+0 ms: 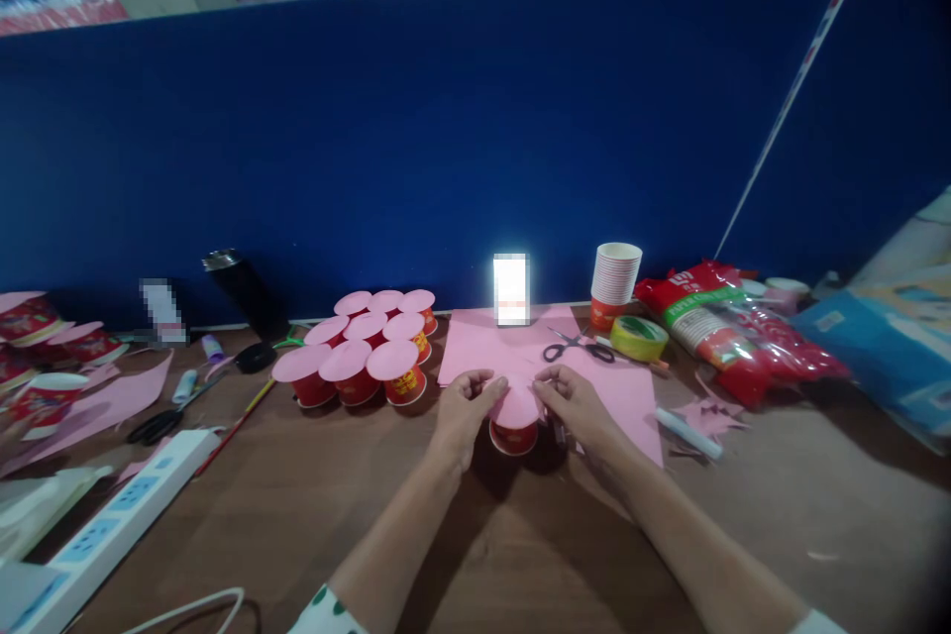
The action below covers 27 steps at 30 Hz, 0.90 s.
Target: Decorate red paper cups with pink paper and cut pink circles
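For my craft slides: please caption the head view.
Left hand and right hand hold a pink disc over a red cup, near similar cups.

Your bare forearms point(397, 530) slant inward from below, bringing your left hand point(467, 404) and right hand point(578, 404) level and just apart, fingers curled, each thumb drawn close to its forefinger.

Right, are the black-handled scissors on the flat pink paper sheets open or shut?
Open: the black-handled scissors lie on the flat pink paper sheets with their two finger loops spread clearly apart.
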Motion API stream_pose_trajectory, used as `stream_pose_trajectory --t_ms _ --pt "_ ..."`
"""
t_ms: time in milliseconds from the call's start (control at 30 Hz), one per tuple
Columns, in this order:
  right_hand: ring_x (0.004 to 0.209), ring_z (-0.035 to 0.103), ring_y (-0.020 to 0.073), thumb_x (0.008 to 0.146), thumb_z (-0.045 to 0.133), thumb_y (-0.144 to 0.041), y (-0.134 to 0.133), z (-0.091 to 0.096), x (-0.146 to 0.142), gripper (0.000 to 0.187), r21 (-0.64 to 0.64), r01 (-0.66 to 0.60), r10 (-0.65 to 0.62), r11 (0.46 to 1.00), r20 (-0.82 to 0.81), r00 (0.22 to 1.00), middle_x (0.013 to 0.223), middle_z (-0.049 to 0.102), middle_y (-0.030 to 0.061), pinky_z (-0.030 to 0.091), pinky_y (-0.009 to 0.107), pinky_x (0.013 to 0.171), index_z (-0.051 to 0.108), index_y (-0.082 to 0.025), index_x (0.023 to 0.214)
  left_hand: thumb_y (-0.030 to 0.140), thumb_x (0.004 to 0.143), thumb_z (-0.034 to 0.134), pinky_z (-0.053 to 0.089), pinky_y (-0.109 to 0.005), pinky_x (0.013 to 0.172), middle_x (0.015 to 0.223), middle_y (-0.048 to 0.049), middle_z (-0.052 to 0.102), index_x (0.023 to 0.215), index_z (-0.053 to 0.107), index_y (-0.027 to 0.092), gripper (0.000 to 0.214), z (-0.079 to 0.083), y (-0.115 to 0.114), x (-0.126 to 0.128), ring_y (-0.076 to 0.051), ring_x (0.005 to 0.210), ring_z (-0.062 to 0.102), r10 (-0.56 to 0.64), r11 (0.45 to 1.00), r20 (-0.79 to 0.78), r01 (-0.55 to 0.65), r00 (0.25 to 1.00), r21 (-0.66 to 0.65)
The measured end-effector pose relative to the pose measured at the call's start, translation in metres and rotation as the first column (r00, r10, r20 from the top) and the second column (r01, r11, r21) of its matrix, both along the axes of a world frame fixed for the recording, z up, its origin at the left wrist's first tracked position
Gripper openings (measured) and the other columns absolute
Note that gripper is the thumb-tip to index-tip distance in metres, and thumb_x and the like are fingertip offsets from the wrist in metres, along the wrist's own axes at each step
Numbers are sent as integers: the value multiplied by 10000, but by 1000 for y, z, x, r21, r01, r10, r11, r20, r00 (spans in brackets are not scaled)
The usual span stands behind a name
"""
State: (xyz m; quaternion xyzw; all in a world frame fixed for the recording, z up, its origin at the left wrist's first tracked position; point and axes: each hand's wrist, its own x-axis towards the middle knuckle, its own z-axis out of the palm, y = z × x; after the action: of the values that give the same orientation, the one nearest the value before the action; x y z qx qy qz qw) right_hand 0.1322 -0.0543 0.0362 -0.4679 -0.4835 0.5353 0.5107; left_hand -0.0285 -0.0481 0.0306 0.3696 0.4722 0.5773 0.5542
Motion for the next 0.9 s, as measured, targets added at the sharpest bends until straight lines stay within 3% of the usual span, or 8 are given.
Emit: stream_pose_trajectory --t_ms 167,333,467,567,667,900 --pt "485 486 103 676 682 -511 -3 5 1 354 -22 73 -72 997 27 997 565 529 -47 372 212 435 555 -196 778 464 629 770 464 -224 640 788 -46 673 889 656 121 445 -1 -3 0 -128 703 611 43 999 -53 -41 998 31" --pt "842 614 188 744 627 -544 -6 6 4 385 -41 67 -69 997 -46 997 968 649 57 512 288 683 619 -219 951 542 805 569 435 -291 937 1204 -97 624 1112 623 188 472 -13 -10 4 -188 1115 569 90 995 60 -93 994 48" --pt "1114 559 226 816 525 -582 -9 1 6 424 -21 4 -6 1000 -80 997 1223 601 71 465 353 909 631 -257 1067 515 882 455 332 -302 1059 1343 -90 532 1219 562 213 465 -20 -18 7 -187 1270 459 74 989 -27 -70 997 130" --pt "1198 510 221 846 486 -583 -10 -3 5 432 11 -43 43 999 -32 999 1299 566 56 410 370 984 621 -278 1121 466 846 547 293 -318 1087 1384 -105 486 1277 507 208 504 -19 -25 7 -211 1303 418 45 975 -176 -4 983 223" --pt "1237 478 214 864 470 -568 -11 -5 5 429 44 -50 49 998 28 998 1318 557 51 385 370 1010 612 -283 1151 383 725 712 303 -344 1081 1419 -136 430 1338 427 190 703 -17 -29 7 -251 1311 397 24 963 -298 58 954 264" --pt "1180 518 230 853 487 -536 -12 -2 5 412 57 -37 34 998 67 997 1257 599 54 428 382 964 627 -263 1129 308 627 779 334 -330 1057 1359 -121 492 1243 518 188 680 -12 -30 11 -261 1264 448 29 972 -302 44 953 231"
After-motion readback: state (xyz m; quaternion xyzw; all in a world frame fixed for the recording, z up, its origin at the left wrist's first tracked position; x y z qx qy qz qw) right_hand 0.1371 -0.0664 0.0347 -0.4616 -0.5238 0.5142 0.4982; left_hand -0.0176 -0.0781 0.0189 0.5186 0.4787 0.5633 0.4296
